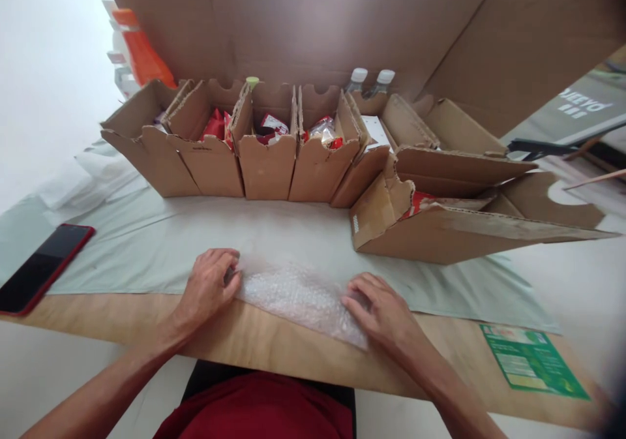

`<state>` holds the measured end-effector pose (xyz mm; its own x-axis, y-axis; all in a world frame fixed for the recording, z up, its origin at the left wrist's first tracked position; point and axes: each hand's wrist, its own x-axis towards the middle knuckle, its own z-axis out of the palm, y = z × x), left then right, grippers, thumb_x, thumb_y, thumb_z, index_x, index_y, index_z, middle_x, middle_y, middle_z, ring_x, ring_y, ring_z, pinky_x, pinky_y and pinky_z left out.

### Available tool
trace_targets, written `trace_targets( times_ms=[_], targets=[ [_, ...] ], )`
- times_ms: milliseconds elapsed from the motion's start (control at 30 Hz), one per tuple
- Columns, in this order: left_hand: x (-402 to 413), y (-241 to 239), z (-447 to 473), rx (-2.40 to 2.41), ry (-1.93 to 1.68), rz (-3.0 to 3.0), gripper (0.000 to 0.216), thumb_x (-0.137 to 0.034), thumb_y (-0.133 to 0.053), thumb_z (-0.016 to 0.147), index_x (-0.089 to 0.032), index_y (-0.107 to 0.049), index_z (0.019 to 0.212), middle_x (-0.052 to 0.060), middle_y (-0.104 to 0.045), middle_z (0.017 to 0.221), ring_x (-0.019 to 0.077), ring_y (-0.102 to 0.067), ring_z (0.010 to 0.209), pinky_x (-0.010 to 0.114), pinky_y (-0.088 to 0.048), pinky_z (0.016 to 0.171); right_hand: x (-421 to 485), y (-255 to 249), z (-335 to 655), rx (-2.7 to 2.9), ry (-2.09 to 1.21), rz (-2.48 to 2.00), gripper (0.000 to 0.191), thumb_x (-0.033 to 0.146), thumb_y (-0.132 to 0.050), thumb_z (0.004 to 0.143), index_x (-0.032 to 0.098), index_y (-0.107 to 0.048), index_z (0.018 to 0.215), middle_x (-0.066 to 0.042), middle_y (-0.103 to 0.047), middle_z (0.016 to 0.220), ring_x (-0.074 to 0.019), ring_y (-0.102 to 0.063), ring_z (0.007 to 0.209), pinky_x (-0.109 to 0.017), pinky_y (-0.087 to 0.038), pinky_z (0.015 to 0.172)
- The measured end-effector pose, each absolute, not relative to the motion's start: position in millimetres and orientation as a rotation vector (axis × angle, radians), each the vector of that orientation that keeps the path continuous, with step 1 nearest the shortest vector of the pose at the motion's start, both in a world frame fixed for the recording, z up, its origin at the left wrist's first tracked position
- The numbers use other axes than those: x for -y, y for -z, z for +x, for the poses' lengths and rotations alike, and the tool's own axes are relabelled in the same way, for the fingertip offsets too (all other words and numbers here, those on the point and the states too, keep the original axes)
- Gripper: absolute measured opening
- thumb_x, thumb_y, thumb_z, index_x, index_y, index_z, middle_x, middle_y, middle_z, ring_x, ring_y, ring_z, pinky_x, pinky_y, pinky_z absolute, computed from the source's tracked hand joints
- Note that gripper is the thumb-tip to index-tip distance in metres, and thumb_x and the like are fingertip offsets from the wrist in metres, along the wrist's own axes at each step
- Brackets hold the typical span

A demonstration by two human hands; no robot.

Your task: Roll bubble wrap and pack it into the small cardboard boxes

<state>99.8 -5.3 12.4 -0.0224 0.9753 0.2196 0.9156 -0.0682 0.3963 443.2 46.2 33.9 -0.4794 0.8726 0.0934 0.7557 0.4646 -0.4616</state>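
Note:
A sheet of clear bubble wrap [298,295] lies on the wooden table near its front edge. My left hand [211,284] rests on its left end with fingers curled and pinched at the edge. Over at the sheet's right end, my right hand [380,310] presses down with its fingers bent onto the wrap. Both hands touch the bubble wrap. What lies inside or under the wrap, if anything, I cannot make out.
A row of open cardboard boxes [267,158] with red packets stands behind, a larger flat box [440,230] at right. A pale cloth [147,250] covers the table. Red phone [42,266] at left, green leaflet [533,361] at right, bottles [369,80] behind.

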Motion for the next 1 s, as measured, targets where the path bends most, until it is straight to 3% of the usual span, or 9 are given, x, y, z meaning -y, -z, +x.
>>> trace_targets(
  times_ms=[133,300,400,533,600,667,767,900,1000],
  targets=[
    [-23.8,-34.5,101.9,-1.998,-0.659,2.084,0.011,-0.023,-0.05,0.087,-0.022,-0.06,0.087,0.002,-0.07,0.079,0.0193,-0.066,0.072,0.031,-0.051,0.07,18.2,-28.1,436.6,1.87,-1.127,-1.403,0.014,0.038,-0.058,0.096,0.025,-0.064,0.098,-0.002,-0.073,0.082,-0.0206,-0.07,0.069,-0.03,-0.057,0.063],
    [-99.2,-57.4,131.2,-1.83,-0.667,2.186,0.024,-0.017,-0.057,0.086,-0.019,-0.063,0.11,0.005,-0.072,0.099,0.0225,-0.068,0.091,0.035,-0.052,0.082,66.0,-9.9,400.1,1.315,-1.366,-1.494,0.063,0.043,-0.059,0.099,0.021,-0.04,0.155,-0.014,-0.073,0.123,-0.0274,-0.074,0.106,-0.04,-0.062,0.091],
    [-121.1,-65.0,146.7,-1.727,-0.686,2.291,0.053,-0.018,-0.063,0.086,-0.015,-0.053,0.138,0.015,-0.066,0.13,0.0314,-0.062,0.118,0.048,-0.05,0.1,59.8,-9.4,391.2,1.322,-1.283,-1.561,0.076,0.045,-0.061,0.098,0.023,-0.03,0.163,-0.015,-0.062,0.143,-0.0296,-0.066,0.124,-0.046,-0.056,0.105],
    [-65.5,-58.3,144.0,-1.435,-0.644,2.455,0.044,-0.009,-0.052,0.087,-0.017,-0.061,0.129,0.014,-0.066,0.131,0.0296,-0.06,0.123,0.049,-0.048,0.108,44.1,-15.5,399.7,1.501,-1.293,-1.507,0.064,0.049,-0.066,0.092,0.025,-0.055,0.151,-0.011,-0.056,0.152,-0.0324,-0.052,0.141,-0.049,-0.042,0.118],
    [-13.1,-48.4,140.2,-1.149,-0.662,2.502,0.054,-0.004,-0.049,0.081,-0.017,-0.06,0.133,0.015,-0.063,0.138,0.0317,-0.052,0.135,0.054,-0.045,0.113,44.3,-18.1,402.3,1.439,-1.401,-1.501,0.052,0.052,-0.068,0.09,0.024,-0.07,0.133,-0.011,-0.068,0.137,-0.032,-0.061,0.129,-0.044,-0.05,0.109],
    [35.6,-37.2,142.7,-1.086,-0.634,2.43,0.072,-0.006,-0.054,0.076,-0.015,-0.049,0.147,0.017,-0.055,0.148,0.0339,-0.041,0.145,0.057,-0.04,0.119,50.1,-20.1,399.9,1.265,-1.592,-1.506,0.049,0.058,-0.068,0.091,0.022,-0.074,0.123,-0.009,-0.077,0.104,-0.0259,-0.071,0.095,-0.036,-0.057,0.084],
    [76.4,-23.1,158.0,-1.161,-0.875,2.299,0.073,-0.006,-0.056,0.08,-0.018,-0.043,0.151,0.016,-0.063,0.138,0.0311,-0.052,0.137,0.053,-0.047,0.114,63.0,-23.3,391.6,1.002,-1.827,-1.427,0.055,0.064,-0.069,0.091,0.018,-0.071,0.121,-0.001,-0.068,0.068,-0.0152,-0.059,0.062,-0.027,-0.049,0.066],
    [73.7,-18.3,169.2,-1.497,-0.995,1.815,0.046,-0.013,-0.052,0.093,-0.024,-0.057,0.137,0.003,-0.074,0.097,0.0178,-0.069,0.084,0.029,-0.058,0.074,75.2,-29.5,393.9,0.938,-1.803,-1.319,0.058,0.064,-0.069,0.092,0.02,-0.064,0.131,-0.006,-0.074,0.087,-0.0148,-0.064,0.065,-0.025,-0.049,0.06],
    [59.3,-23.7,163.5,-1.652,-0.788,1.552,0.045,-0.028,-0.054,0.096,-0.022,-0.057,0.14,0.0,-0.071,0.085,0.0159,-0.064,0.068,0.026,-0.052,0.063,73.2,-35.4,406.4,1.232,-1.447,-1.364,0.035,0.043,-0.06,0.103,0.027,-0.061,0.135,-0.002,-0.073,0.091,-0.0147,-0.068,0.069,-0.026,-0.055,0.064]
  ],
)
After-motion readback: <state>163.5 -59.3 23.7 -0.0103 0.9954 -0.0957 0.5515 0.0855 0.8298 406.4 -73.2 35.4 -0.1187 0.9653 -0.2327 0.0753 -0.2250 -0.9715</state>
